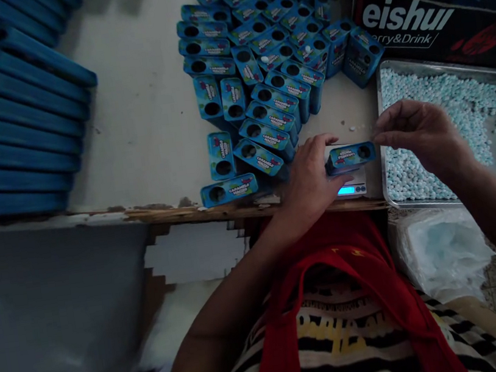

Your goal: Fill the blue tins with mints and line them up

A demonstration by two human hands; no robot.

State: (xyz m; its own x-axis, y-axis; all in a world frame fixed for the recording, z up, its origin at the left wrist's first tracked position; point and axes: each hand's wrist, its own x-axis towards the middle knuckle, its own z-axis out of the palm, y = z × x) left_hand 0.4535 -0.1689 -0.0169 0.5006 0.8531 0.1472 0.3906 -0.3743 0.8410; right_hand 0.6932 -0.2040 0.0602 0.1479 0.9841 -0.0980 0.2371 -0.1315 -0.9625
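Note:
My left hand grips a small blue candy box that rests on a little digital scale with a lit blue display. My right hand hovers just right of the box's round hole, fingertips pinched together near its end; what they pinch is too small to make out. Directly under my right hand is a metal tray full of small pale blue candies.
Several identical blue boxes with round holes lie heaped on the table behind the scale. Stacked blue boxes fill the far left. A dark printed carton stands behind the tray. A plastic bag sits below the table edge.

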